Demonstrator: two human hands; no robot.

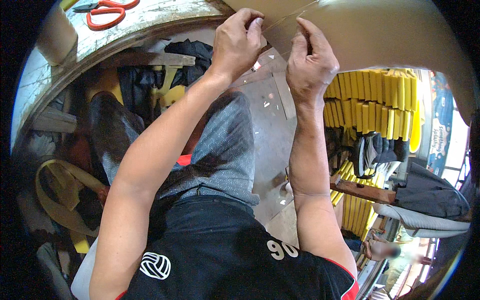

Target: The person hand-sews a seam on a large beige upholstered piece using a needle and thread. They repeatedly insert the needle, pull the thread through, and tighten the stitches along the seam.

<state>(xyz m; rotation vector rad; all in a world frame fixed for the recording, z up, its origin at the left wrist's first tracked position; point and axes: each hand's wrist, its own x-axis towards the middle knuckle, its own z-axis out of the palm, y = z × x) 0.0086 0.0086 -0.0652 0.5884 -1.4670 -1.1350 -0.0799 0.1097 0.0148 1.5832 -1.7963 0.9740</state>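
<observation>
Both of my hands are raised at the top of the head view, in front of a large tan sheet (385, 42). A fine pale thread (289, 18) runs across the gap between them. My left hand (236, 47) is closed, thumb and forefinger pinched on the thread. My right hand (311, 62) is also closed, its thumb and forefinger pinching near the thread's other side, beside the sheet's edge. How the thread lies inside the fingers is too small to make out. Red-handled scissors (106, 15) lie on the worn white tabletop (45, 82) at the far left.
Stacks of yellow padded pieces (370, 92) stand at the right, with dark bags (380, 150) below them. A wooden beam (362, 191) and dark cloth (430, 192) are nearby. Under the table lie wooden parts and black cloth (135, 80). Another person (380, 249) sits at the lower right.
</observation>
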